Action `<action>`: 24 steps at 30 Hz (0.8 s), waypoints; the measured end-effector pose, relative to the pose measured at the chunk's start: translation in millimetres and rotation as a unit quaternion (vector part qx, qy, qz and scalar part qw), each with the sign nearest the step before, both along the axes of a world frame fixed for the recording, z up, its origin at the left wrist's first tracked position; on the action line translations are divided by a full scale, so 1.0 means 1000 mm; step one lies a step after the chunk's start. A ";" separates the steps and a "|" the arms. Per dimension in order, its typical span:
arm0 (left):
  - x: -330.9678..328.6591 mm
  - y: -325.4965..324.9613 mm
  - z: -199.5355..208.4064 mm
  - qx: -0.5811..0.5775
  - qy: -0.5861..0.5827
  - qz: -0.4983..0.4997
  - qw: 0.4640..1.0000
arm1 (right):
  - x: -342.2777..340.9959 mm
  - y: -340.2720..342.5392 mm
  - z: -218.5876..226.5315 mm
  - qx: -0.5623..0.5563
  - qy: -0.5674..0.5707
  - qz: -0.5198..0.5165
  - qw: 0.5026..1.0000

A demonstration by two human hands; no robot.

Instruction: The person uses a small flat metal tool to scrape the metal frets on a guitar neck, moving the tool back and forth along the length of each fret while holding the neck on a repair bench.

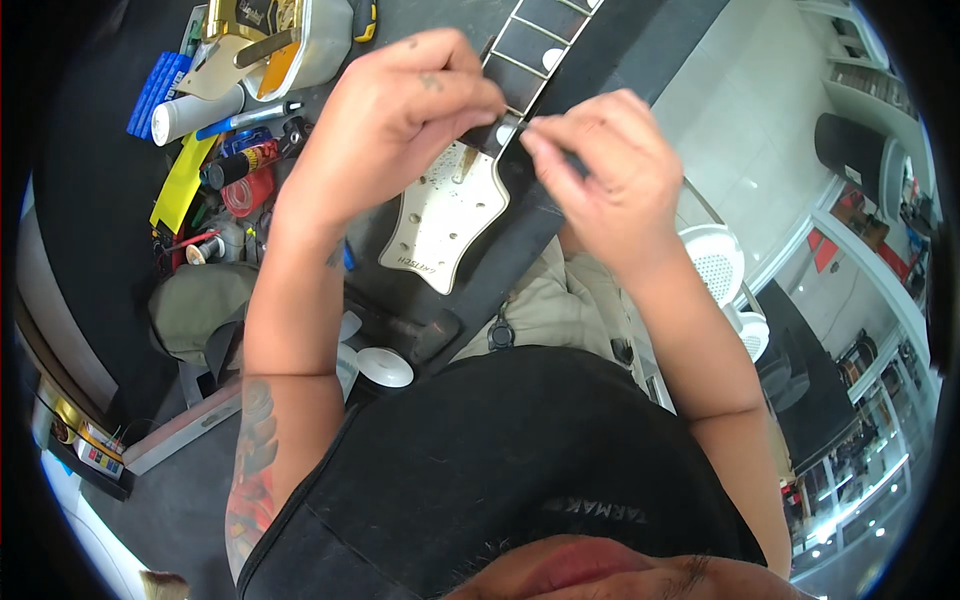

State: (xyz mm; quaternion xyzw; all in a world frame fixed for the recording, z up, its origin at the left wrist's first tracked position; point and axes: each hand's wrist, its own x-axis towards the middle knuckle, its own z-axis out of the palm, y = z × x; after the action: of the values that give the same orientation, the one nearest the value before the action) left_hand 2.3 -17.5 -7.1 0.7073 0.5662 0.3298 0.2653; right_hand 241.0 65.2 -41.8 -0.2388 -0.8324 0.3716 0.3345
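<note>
A guitar neck (520, 72) with metal frets and round white inlays runs up and to the right from its pale headstock (440, 222). The headstock has several tuner holes and no strings show on it. Over the end of the fretboard, by the headstock, both of my hands pinch. My left hand (415, 110) comes in from the left, thumb and fingertips pressed together. Opposite it, on the right edge of the neck, my right hand (612, 180) pinches too. Something small, dark and thin seems to lie between the fingertips; it is too small and blurred to name.
At the upper left are a white tub (325, 50) of tools, a white roll (190, 115), a yellow sheet (183, 182) and a red tape roll (248, 190). A grey-green cloth item (200, 310) sits below them. White perforated seats (712, 262) stand to the right.
</note>
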 end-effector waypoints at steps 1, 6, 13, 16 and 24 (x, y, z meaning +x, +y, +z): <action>0.004 0.003 0.000 0.009 0.006 0.026 1.000 | -0.001 0.005 -0.001 0.005 0.001 -0.015 1.000; -0.002 -0.017 0.009 -0.047 0.006 -0.006 0.999 | 0.005 -0.010 0.005 0.027 0.016 0.054 0.998; 0.002 -0.008 0.018 0.005 0.013 0.034 0.999 | 0.003 0.001 0.021 -0.002 0.004 0.014 1.000; 0.000 0.015 0.009 0.010 0.007 0.047 0.999 | -0.002 0.017 0.015 0.008 -0.012 -0.014 1.000; 0.001 0.032 0.002 0.037 0.016 0.041 0.998 | -0.003 0.024 0.006 -0.062 0.001 -0.051 0.997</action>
State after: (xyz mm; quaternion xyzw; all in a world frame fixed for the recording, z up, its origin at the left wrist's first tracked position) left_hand 3.3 14.3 -5.0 0.6976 0.5865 0.3499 0.2166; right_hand 237.8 89.1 -35.7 -0.3009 -0.7940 0.4050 0.3390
